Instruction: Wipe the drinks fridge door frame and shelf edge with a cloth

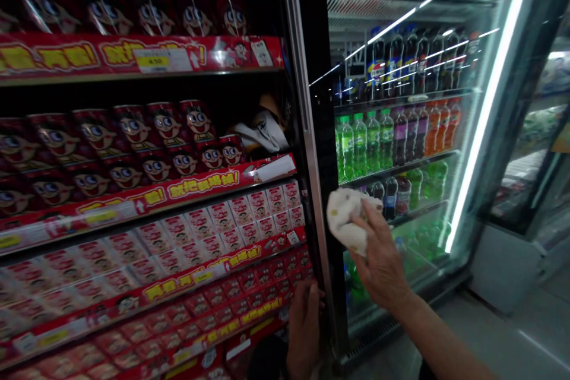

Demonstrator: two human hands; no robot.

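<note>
Two bare hands are working at a tall glass-fronted drinks fridge (445,130): the right hand (378,261) is gripping a crumpled white cloth (350,219), fingers curled around its lower edge, and pressing it against the glass door. Just beyond the cloth, green and dark plastic bottles (378,142) are standing in rows behind the glass. Lower and to the left of it, the left hand (305,326) is resting with bent fingers on the fridge's dark door frame (318,190), just beside shelves of red snack packs (178,237).
</note>
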